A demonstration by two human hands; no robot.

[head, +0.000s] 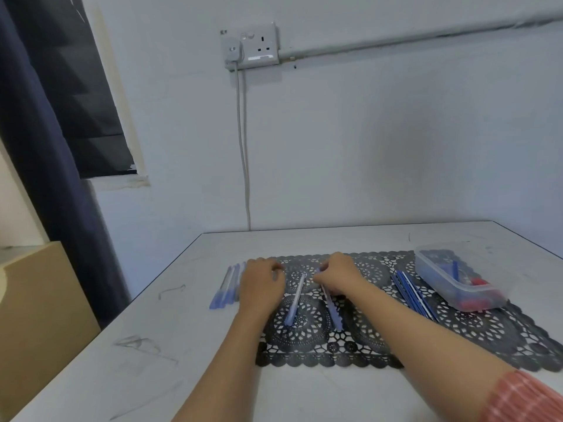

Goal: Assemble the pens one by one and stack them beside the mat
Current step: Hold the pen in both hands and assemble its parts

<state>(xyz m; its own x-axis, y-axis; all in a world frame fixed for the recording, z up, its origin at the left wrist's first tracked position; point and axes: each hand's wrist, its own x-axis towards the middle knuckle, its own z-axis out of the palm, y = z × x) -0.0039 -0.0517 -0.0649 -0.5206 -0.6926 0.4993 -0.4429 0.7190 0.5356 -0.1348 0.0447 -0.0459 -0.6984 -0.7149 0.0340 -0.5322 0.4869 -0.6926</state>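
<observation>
On the white tabletop (182, 345) a few finished pens (227, 287) lie stacked just left of the mat (472, 327), refills (414, 296) wait at its right, and the left hand (262, 284) and right hand (338, 277) curl over two loose pens (294, 303), their grip impossible to tell.

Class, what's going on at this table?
A person's left hand and right hand are close together over a dark lace mat, where two pens lie; what they grip is unclear. A few pens lie beside the mat's left edge. Thin blue refills and a plastic box sit on its right.
</observation>
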